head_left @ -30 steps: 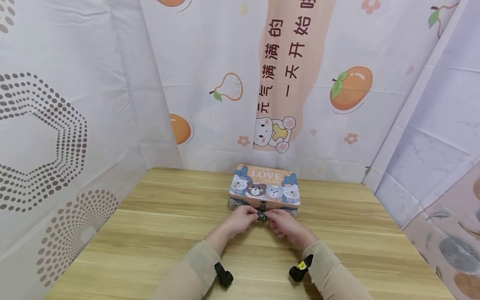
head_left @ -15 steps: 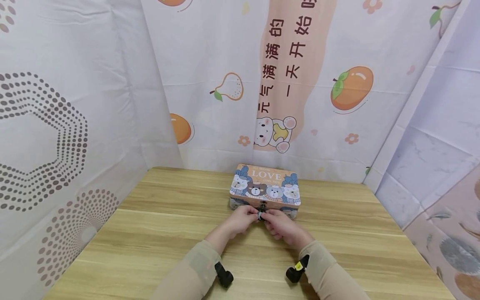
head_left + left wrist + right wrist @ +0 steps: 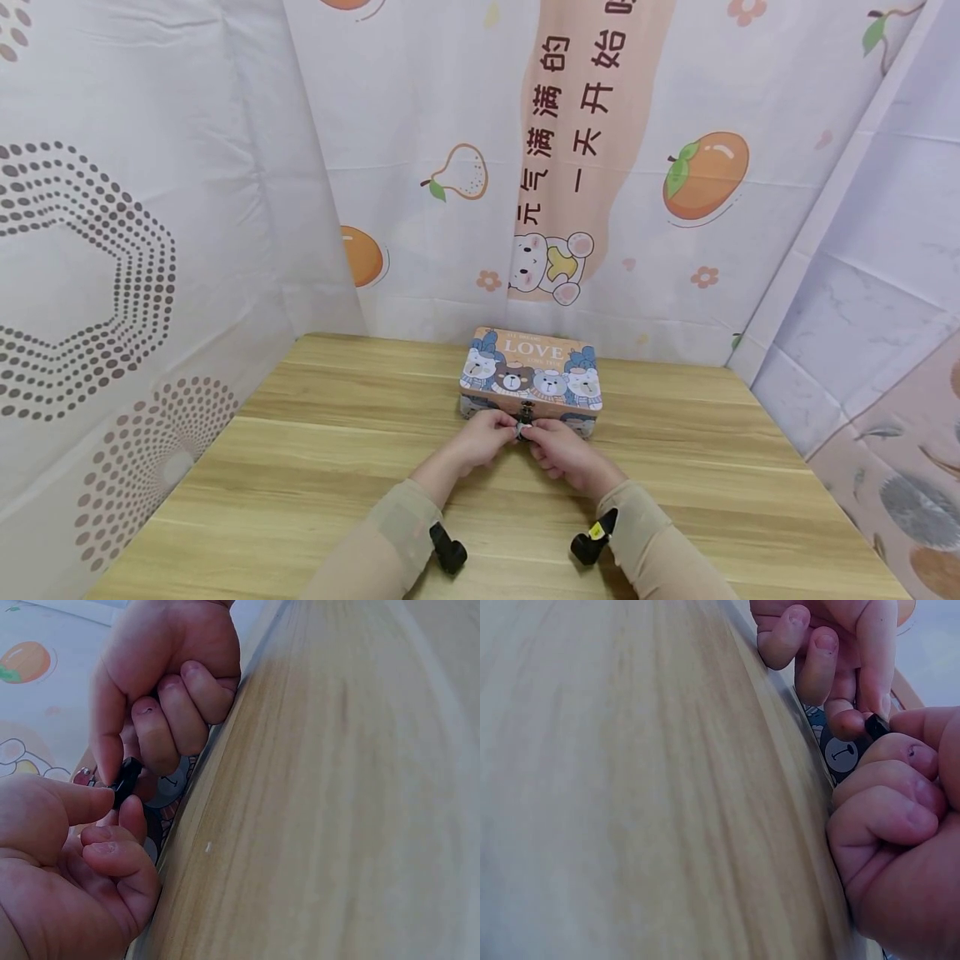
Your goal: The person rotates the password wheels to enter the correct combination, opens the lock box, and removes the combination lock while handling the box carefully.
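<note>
A rectangular tin box (image 3: 531, 367) printed with bears and the word LOVE stands on the table with its lid down. A small black padlock (image 3: 127, 780) is at the metal clasp (image 3: 527, 410) on its front. My left hand (image 3: 480, 439) pinches the padlock from the left between thumb and fingertip. From the other side my right hand (image 3: 562, 448) pinches it too, its other fingers curled in, as the left wrist view shows. Both hands are close in front of the tin, and the fingertips hide most of the padlock.
The wooden table (image 3: 337, 433) reaches back to a printed curtain (image 3: 420, 275) right behind the tin. More curtains hang along the left and right sides. A black camera mount sits on each sleeved wrist.
The right hand has shifted slightly left and its fingertips now cover more of the padlock, whose dark face showed earlier. The left hand and the tin have stayed in place.
</note>
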A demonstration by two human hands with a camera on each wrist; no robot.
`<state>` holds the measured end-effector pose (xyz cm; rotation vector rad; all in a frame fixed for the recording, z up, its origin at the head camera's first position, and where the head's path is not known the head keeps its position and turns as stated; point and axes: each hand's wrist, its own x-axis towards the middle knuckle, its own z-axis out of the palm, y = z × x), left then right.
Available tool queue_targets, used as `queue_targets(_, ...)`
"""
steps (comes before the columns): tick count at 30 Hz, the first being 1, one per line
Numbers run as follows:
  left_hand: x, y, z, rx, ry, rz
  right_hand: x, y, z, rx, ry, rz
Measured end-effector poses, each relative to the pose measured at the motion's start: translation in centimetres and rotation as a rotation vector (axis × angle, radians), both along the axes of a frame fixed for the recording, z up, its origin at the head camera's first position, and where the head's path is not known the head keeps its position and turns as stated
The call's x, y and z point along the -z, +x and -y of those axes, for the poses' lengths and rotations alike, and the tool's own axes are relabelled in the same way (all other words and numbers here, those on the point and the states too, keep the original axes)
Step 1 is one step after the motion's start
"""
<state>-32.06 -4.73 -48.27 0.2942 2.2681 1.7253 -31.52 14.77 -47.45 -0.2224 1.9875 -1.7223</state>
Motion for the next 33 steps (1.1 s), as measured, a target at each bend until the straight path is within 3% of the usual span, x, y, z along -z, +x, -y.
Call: queue_targets(33, -0.04, 0.07, -0.07, 0.002, 0.015, 0.000, -0.11, 0.12, 0.25, 0.010, 0.021, -0.010)
